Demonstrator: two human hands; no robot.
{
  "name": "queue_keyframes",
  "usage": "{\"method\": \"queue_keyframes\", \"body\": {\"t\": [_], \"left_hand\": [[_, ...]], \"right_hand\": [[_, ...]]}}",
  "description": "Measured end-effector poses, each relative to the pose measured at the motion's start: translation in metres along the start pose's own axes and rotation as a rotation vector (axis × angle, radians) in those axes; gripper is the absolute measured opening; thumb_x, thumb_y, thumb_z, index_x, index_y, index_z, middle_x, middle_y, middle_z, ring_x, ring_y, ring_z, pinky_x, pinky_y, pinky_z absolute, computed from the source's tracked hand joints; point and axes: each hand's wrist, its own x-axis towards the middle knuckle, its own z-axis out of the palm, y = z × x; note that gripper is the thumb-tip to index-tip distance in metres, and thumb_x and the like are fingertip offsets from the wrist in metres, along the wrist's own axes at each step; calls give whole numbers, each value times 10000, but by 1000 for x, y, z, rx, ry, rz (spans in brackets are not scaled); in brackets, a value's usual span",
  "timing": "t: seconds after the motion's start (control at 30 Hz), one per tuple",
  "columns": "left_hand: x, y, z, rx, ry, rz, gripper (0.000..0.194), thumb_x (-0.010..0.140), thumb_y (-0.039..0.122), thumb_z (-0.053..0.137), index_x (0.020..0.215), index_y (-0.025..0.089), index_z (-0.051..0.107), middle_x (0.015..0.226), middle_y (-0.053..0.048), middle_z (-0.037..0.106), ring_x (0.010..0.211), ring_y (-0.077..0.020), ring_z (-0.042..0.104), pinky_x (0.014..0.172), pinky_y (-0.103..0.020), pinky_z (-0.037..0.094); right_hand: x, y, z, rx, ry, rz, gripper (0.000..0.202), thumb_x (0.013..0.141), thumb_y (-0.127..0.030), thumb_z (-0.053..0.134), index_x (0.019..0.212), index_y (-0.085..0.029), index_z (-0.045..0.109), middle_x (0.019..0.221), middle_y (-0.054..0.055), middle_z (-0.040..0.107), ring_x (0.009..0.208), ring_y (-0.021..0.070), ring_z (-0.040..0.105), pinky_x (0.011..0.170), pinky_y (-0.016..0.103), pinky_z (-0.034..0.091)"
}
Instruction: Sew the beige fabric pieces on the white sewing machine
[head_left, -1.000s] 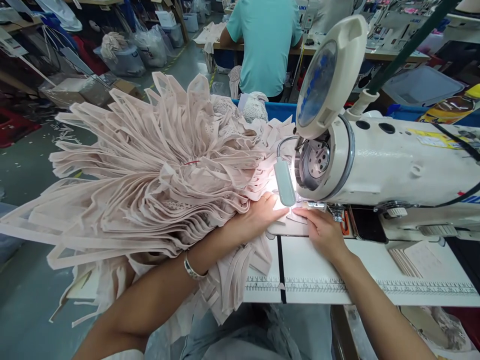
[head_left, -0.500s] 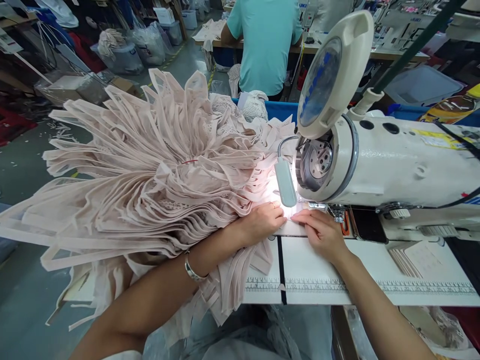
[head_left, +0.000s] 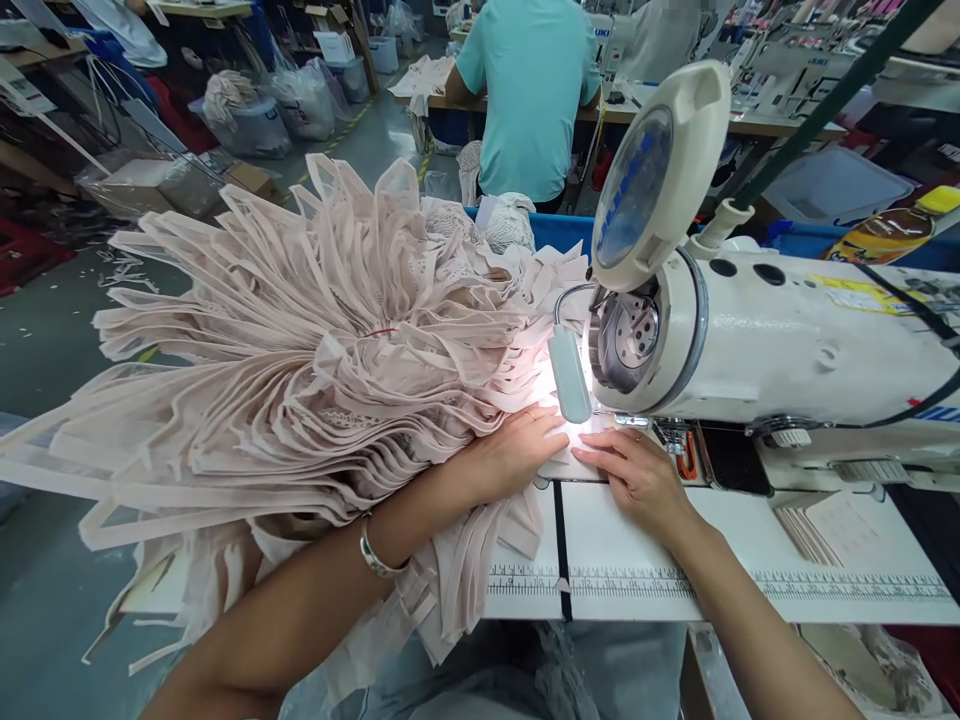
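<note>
My left hand [head_left: 521, 450] lies beside the needle area of a white sewing machine [head_left: 772, 350], fingers stretched and slightly apart over a pale pink piece of fabric [head_left: 559, 455]. Opposite it, my right hand [head_left: 637, 470] rests with its fingers extended and spread, their tips on the lit work close to the presser foot. Glare washes out the cloth between the hands. A big bundle of pale pink garment pieces [head_left: 360, 370], tied with a red string, is heaped to the left, against my left forearm. Above my fingertips hangs a small lamp [head_left: 571, 380].
A ruler tape [head_left: 637, 582] runs along the front of the white table. A stack of fabric cards [head_left: 825, 525] lies at the right. Behind the machine stands a yellow-capped bottle [head_left: 892, 230]. A person in a turquoise shirt [head_left: 529, 100] sits ahead.
My left fingers have straightened from a more curled pose. My right fingers have spread and shifted slightly left. The whole view has moved a little.
</note>
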Motion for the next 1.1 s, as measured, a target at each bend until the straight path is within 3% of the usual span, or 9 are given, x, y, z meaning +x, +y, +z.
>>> {"method": "queue_keyframes", "body": {"t": [0.23,0.67,0.9,1.1], "left_hand": [[1,0,-1,-39,15,-8,213,916,-6,456,845,162,567,1030,-92,619,968,-206,557,845,-299,463],[6,-1,-4,-150,2,-67,205,909,15,468,946,167,601,1108,-91,637,1073,-207,581,927,-319,503],[12,-2,-8,-354,40,-140,322,1020,104,366,1245,198,577,1311,-79,625,1216,-168,572,1049,-306,480],[17,-1,-9,-402,67,-271,351,1054,174,322,1291,229,575,1314,-66,647,1178,-171,606,1047,-304,493]], "right_hand": [[0,2,-2,-26,7,-57,442,895,14,458,1049,-263,766,1032,8,769,995,167,685,861,301,574],[-2,0,4,-100,-40,55,482,870,39,444,1104,-256,745,1143,1,755,1039,165,689,914,301,531],[-5,3,11,-185,-118,126,507,849,22,433,1172,-252,712,1220,18,730,1045,194,684,954,357,520],[-5,4,15,-253,-169,166,509,871,-9,417,1216,-253,700,1239,47,716,1108,233,649,993,405,500]]}}
